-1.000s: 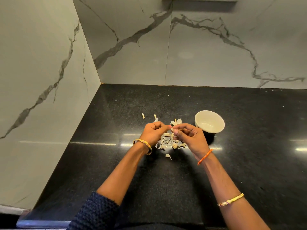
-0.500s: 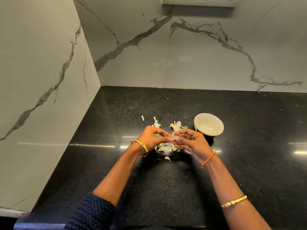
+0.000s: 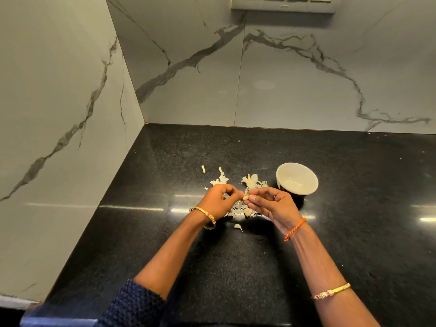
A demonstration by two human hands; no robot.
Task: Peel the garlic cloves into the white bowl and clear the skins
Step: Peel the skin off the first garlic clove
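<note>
A small pale garlic clove (image 3: 246,197) is pinched between the fingertips of my left hand (image 3: 219,201) and my right hand (image 3: 271,204), just above the black counter. A strip of skin sticks up from the clove. Beneath and behind the hands lies a loose heap of papery garlic skins (image 3: 240,211), with more skins (image 3: 251,180) further back. The white bowl (image 3: 296,178) stands upright to the right of the hands, a short way behind my right hand. What it holds is too faint to tell.
The black granite counter (image 3: 236,267) meets marble walls at the left and back, forming a corner. Stray skin bits (image 3: 203,169) lie toward the back left. One curl of skin (image 3: 238,227) lies near the hands. A switch panel (image 3: 283,3) is high on the back wall.
Both hands stay together at the clove, fingers shifting a little as they work at its skin. The head camera has tilted up, so the scene sits lower in view.
</note>
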